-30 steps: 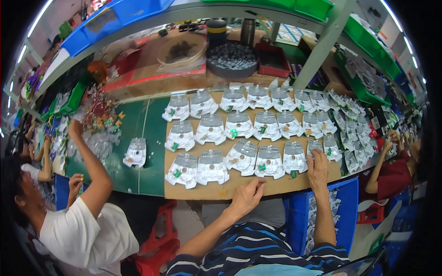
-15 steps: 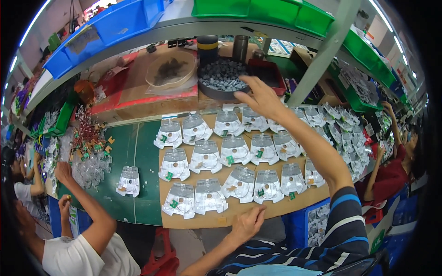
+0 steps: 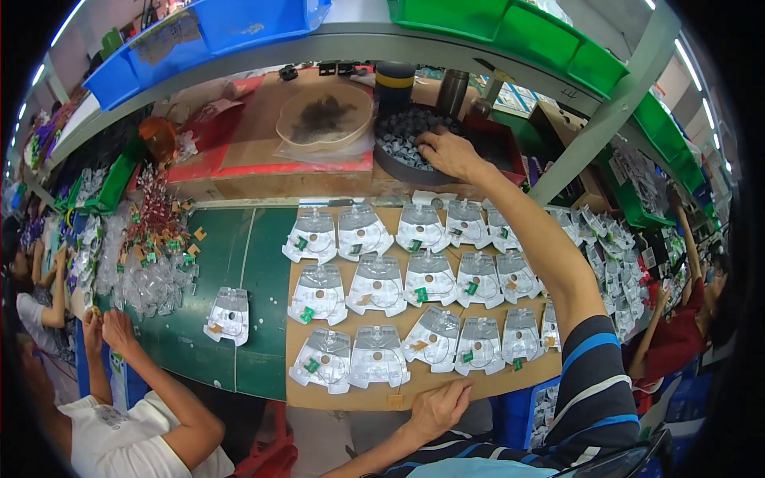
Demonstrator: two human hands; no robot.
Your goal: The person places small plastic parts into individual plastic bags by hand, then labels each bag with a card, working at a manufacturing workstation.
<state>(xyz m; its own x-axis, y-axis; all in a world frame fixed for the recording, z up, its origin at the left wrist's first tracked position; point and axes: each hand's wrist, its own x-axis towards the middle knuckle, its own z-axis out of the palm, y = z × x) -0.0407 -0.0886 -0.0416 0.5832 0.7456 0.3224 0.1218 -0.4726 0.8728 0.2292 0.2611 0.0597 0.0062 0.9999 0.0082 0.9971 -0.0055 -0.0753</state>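
Note:
My right hand (image 3: 451, 154) reaches over the rim of a round dark bowl (image 3: 408, 170), its curled fingers down among small grey plastic pieces (image 3: 398, 143); whether they grip one is hidden. My left hand (image 3: 441, 408) lies closed at the front edge of a brown cardboard sheet (image 3: 426, 387), and I cannot see what its folded fingers hold, if anything. Rows of fan-shaped clear-and-white plastic housings (image 3: 381, 355) cover the cardboard, several with a small green or tan circuit board attached by thin wires. One similar housing (image 3: 229, 316) sits alone on the green mat (image 3: 205, 271).
Behind stand a cream dish (image 3: 288, 137) of dark fibres, a metal flask (image 3: 453, 92) and a red tray (image 3: 518, 171). A shelf post (image 3: 594, 119) rises at right, below green bins (image 3: 538, 36). Clear plastic parts (image 3: 151, 283) pile up left, beside a co-worker's hands (image 3: 118, 331).
My right hand has moved from above the bowl's right edge down into the grey pieces. My left hand stays near the cardboard's edge. The whole view has shifted slightly.

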